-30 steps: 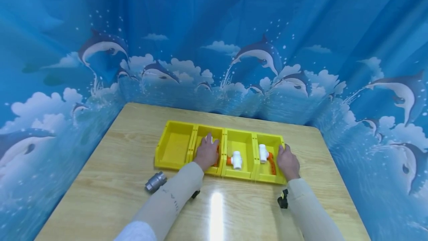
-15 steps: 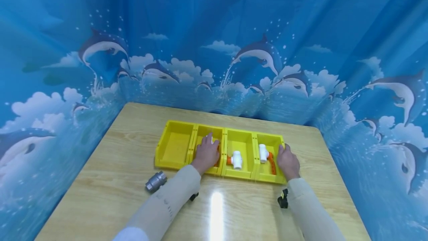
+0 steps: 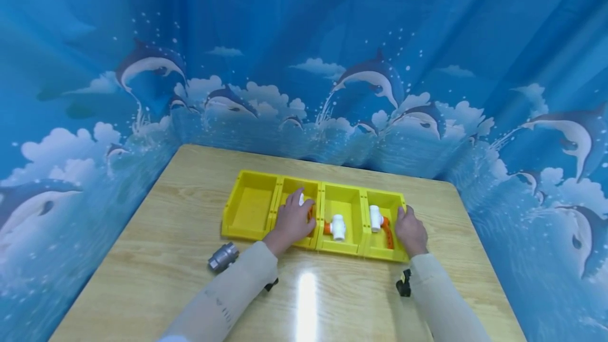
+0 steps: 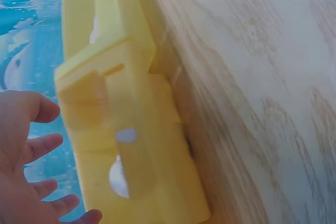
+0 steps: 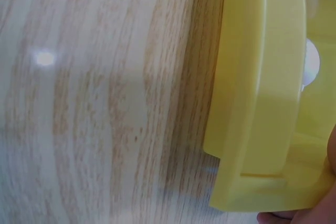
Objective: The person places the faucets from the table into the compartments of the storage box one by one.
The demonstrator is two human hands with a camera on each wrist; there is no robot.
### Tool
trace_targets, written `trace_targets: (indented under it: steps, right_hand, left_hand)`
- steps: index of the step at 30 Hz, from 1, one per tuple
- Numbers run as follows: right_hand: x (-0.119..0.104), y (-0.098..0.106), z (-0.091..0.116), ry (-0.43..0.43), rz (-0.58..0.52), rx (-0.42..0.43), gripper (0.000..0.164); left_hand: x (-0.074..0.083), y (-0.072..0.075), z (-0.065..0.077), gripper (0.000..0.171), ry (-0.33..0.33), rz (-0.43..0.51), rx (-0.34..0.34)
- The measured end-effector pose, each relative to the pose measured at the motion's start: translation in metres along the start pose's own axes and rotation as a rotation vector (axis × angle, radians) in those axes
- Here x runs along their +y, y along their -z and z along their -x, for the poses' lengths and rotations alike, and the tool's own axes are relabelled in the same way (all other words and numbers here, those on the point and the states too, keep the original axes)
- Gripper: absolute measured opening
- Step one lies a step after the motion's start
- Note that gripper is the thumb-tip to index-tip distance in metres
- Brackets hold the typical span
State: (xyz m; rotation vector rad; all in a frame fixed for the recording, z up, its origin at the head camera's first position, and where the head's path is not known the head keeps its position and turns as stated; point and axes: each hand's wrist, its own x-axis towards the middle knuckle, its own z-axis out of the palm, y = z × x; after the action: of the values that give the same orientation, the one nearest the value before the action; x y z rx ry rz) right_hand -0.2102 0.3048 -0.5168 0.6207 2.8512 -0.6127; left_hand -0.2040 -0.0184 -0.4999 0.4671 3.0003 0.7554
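A row of yellow bins (image 3: 249,210) stands on the wooden table. My left hand (image 3: 291,223) is over the second bin from the left, fingers spread and loosely bent, nothing between them. In that bin, a white and orange piece shows partly behind the hand. The left wrist view has the same hand (image 4: 18,166) beside the bin wall (image 4: 152,171). At the row's right end, my right hand (image 3: 411,231) grips the end bin's side wall (image 5: 247,103). White T-shaped pipe fittings with orange parts lie in the third bin (image 3: 338,227) and the right-end bin (image 3: 375,219).
A grey cylindrical fitting (image 3: 223,257) lies on the table (image 3: 157,273) in front of the leftmost bin, near my left sleeve (image 3: 233,289). Behind the table hangs a blue curtain (image 3: 304,67) with dolphins; it also runs along both sides.
My left hand has drawn back slightly over the second bin, its thumb and fingers spreading apart. The right hand keeps its place on the end bin. The head view has shifted a little.
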Motion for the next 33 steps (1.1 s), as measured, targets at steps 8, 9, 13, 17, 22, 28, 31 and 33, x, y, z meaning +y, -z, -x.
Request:
trace_targets:
  steps: [8, 9, 13, 17, 22, 28, 31, 33]
  right_hand:
    - [0.001, 0.0, 0.001, 0.002, -0.006, -0.007, 0.071]
    - [0.002, 0.0, 0.0, 0.004, -0.005, -0.009, 0.071]
    - [0.002, 0.0, 0.0, 0.01, -0.006, -0.005, 0.069]
    - [0.002, -0.001, 0.001, 0.01, -0.015, -0.002, 0.07]
    - [0.003, -0.004, 0.003, 0.014, -0.015, -0.013, 0.071]
    - [0.006, -0.003, 0.001, 0.028, -0.018, -0.002, 0.073]
    - [0.005, -0.002, 0.0, 0.034, -0.017, 0.001, 0.073]
    - [0.005, -0.001, -0.001, 0.034, -0.019, 0.003, 0.072]
  left_hand:
    - [0.005, 0.014, 0.019, 0.034, -0.014, 0.148, 0.04]
    - [0.005, 0.016, 0.023, 0.034, -0.018, 0.161, 0.051]
    - [0.0, 0.02, 0.04, 0.029, -0.028, 0.184, 0.101]
    - [-0.008, 0.022, 0.058, 0.031, -0.021, 0.169, 0.119]
    - [-0.021, 0.022, 0.083, 0.033, 0.011, 0.164, 0.118]
    - [-0.031, 0.024, 0.096, 0.033, 0.085, 0.187, 0.126]
    - [-0.031, 0.028, 0.098, 0.034, 0.114, 0.197, 0.113]
    - [-0.031, 0.03, 0.1, 0.034, 0.117, 0.189, 0.102]
